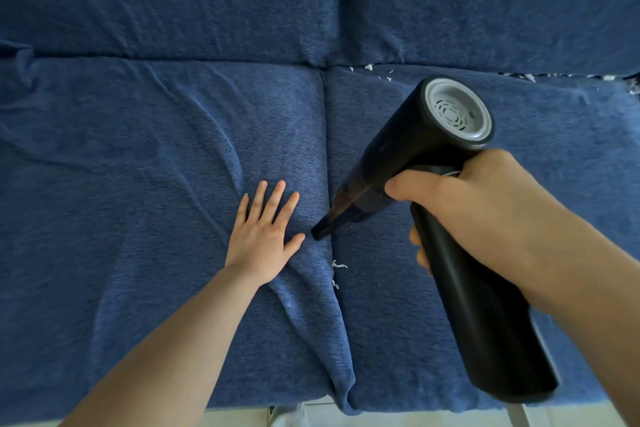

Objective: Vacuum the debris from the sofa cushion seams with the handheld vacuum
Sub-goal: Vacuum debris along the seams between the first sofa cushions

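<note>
A black handheld vacuum (398, 163) with a grey vented rear cap is gripped at its handle by my right hand (485, 211). Its narrow nozzle (323, 229) points down into the seam (327, 149) between the two blue seat cushions. My left hand (265, 236) lies flat, fingers spread, on the left cushion just beside the nozzle, with the fabric bunched around it. White paper-like debris (338, 265) sits in the seam just below the nozzle. More white bits (369, 68) lie along the back seam, and further bits (530, 77) at the right.
The blue sofa backrest cushions (173, 0) fill the top of the view. A pale tiled floor (242, 418) shows under the seat's front edge. The wrinkled left seat cushion (104, 184) spreads out to the left.
</note>
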